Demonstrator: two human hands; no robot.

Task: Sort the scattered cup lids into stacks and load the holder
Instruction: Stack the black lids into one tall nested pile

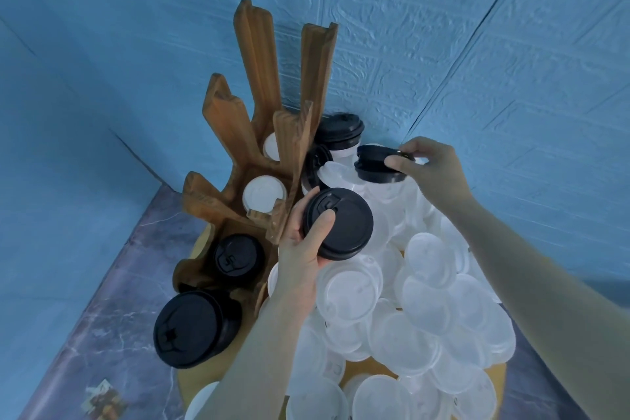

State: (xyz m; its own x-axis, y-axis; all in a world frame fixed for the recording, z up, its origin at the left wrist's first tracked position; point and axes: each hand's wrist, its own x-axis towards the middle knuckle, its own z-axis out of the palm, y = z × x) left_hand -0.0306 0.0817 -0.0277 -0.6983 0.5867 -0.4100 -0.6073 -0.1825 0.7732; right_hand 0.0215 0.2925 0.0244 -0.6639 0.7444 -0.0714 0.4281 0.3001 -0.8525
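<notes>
Standing at the counter, a person works over a heap of translucent white lids (426, 286) piled on a round tan board (375, 370).

Left hand (301, 249): thumb curled over the top of a black lid (337, 223), fingers wrapped under its rim; lid held tilted, face toward the camera, just beside the wooden holder (259, 133).

Right hand (431, 167): fingertips pinch the edge of a second black lid (376, 164), which sits atop a column of white lids at the back of the heap.

Holder: upright, dark-stained wood, several slots stepped front to back. The two upper visible slots each contain white lids (262, 193). A lower slot contains a stack of black lids (237, 257). At the front, a larger black lid stack (191, 331) lies tilted against the holder's base.

Behind the holder, near the wall corner, another black lid (341, 128) rests on a white stack; one more black lid stands on edge just below it, partly hidden.

Surroundings: blue textured wall (477, 27); grey marbled counter (112, 300) at left.
</notes>
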